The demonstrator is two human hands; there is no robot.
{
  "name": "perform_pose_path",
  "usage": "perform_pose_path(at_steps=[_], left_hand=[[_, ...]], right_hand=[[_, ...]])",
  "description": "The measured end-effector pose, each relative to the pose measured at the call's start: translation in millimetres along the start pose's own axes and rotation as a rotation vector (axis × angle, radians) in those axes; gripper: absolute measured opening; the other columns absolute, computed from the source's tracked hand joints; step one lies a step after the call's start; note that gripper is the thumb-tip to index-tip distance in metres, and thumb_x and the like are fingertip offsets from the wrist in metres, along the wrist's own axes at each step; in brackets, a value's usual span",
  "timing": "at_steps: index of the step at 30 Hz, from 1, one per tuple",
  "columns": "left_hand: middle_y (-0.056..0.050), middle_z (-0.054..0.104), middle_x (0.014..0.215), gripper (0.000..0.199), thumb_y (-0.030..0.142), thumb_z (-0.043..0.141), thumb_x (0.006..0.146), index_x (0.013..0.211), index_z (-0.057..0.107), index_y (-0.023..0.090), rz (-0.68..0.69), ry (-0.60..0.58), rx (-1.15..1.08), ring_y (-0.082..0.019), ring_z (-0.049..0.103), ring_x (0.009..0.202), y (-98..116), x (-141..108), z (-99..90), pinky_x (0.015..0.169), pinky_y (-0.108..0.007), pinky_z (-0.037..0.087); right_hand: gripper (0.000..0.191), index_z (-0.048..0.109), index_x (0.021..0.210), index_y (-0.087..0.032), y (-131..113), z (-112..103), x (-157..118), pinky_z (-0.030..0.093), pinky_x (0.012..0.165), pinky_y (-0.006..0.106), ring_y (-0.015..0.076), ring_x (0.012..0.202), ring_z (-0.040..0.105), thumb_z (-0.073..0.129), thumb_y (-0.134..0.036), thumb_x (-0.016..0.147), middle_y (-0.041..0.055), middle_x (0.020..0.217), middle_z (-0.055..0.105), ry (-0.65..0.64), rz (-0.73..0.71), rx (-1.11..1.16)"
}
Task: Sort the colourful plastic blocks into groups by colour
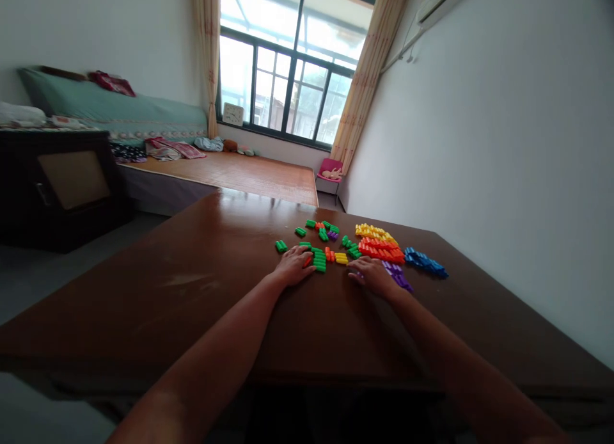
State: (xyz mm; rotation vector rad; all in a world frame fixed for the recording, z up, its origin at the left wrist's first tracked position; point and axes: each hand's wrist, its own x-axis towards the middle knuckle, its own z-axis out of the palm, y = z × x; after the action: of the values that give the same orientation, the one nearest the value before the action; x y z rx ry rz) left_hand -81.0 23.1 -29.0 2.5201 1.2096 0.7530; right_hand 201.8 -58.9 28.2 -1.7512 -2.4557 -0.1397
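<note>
Head view: small, ribbed plastic pieces are laid out on a dark, glossy table [215, 290], mostly in front of and between the two hands. The left hand [293, 265] is placed palm down, fingers loosely curved, beside a green block [319, 261] of pieces ranged side by side; a red piece [307, 262] is partly covered by its fingers. The right hand [374, 276] is held low with fingers bent, and something purple is glimpsed at its fingertips. Whether either hand is closed on a piece cannot be told. Between the hands, an orange piece [329, 254] and a yellow piece [341, 258] are seen. Beyond and beside the right hand, pieces are grouped by colour: yellow group [374, 231], red-orange group [381, 249], blue group [425, 263] and purple group [397, 275].

Handling, as judged: each piece is probably light, stiff and hardly fragile, but easily slid on the polished surface. A single piece is best taken by opposite sides, between thumb and forefinger, with the ribs used for purchase. Whether the pieces of the green block are joined cannot be told; if they are loose, a row is better steadied from both ends, since it could be scattered by a one-sided push.
</note>
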Motion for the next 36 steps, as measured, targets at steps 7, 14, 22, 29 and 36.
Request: perform_pose_path(at_steps=[7,14,22,29,36], left_hand=[[-0.011,0.051,0.139,0.044,0.043,0.060,0.083,0.121,0.063,0.022,0.021,0.032,0.010,-0.032,0.042,0.130,2,1,-3.2,0.111,-0.048,0.033],[-0.010,0.049,0.140,0.044,0.043,0.063,0.082,0.121,0.063,0.023,0.013,0.029,0.016,-0.032,0.040,0.132,3,-2,-7.5,0.112,-0.049,0.033],[-0.009,0.055,0.134,0.034,0.033,0.060,0.085,0.117,0.066,0.021,0.045,0.121,-0.022,-0.027,0.047,0.126,2,-2,-6.4,0.111,-0.045,0.037],[-0.006,0.057,0.131,0.028,0.030,0.052,0.090,0.114,0.066,0.024,-0.096,0.334,0.026,-0.024,0.047,0.126,-2,4,-18.9,0.107,-0.041,0.040],[-0.013,0.046,0.144,0.043,0.040,0.049,0.092,0.130,0.056,0.022,-0.504,0.322,0.057,-0.031,0.038,0.134,-17,6,-23.9,0.106,-0.050,0.037]], right_hand=[[0.040,0.059,0.128,-0.035,-3,18,-23,0.028,0.113,0.047,0.0245,0.134,0.041,0.037,-0.037,0.095,-0.0021,0.136,0.057,0.013,0.116,-0.033],[0.049,0.044,0.143,-0.025,-4,2,37,0.042,0.100,0.042,0.0263,0.125,0.051,0.027,-0.036,0.098,0.0105,0.144,0.048,0.041,0.320,-0.095],[0.071,0.039,0.145,-0.021,-6,15,103,0.043,0.093,0.049,0.0342,0.120,0.054,0.020,-0.065,0.092,0.0201,0.137,0.050,-0.173,0.536,-0.083],[0.064,0.049,0.137,-0.028,-24,18,99,0.042,0.099,0.039,0.0253,0.122,0.053,0.023,-0.066,0.093,0.0079,0.140,0.052,-0.068,0.202,0.139],[0.054,0.056,0.131,-0.023,13,3,162,0.043,0.098,0.033,0.0219,0.114,0.058,0.029,-0.055,0.097,0.0104,0.126,0.062,0.034,0.247,0.152]])
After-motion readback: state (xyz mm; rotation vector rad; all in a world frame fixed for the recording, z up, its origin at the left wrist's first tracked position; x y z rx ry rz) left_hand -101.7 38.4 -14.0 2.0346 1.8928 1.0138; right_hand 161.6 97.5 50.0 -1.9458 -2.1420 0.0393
